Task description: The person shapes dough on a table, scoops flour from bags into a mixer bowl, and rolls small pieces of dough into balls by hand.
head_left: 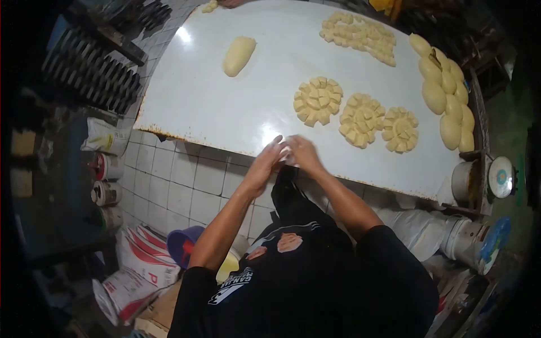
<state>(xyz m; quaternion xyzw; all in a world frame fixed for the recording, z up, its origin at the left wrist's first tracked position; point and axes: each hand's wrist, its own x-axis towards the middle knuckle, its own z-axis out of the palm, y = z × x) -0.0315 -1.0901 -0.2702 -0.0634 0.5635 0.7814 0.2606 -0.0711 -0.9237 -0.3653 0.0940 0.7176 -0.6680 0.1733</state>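
My left hand (269, 159) and my right hand (303, 152) meet at the front edge of the white table (208, 115). The left fingers look stretched out toward the right hand, with whitish patches near the tips. The right fingers are smeared and partly hidden, so I cannot make out whether anything lies between the hands. Just beyond them, a round cluster of cut dough pieces (318, 101) sits on the table. Two similar clusters, a middle one (362, 120) and a smaller one (400, 129), lie to its right. A smooth dough log (239, 56) rests farther back on the left.
More cut dough pieces (360, 35) lie at the back right. Several smooth dough lumps (434, 96) line the right end. A scale (501, 177) stands beyond that end. Sacks (143, 265) and a purple bucket (180, 248) are on the floor at left. Another person's hand (230, 3) shows at the far edge.
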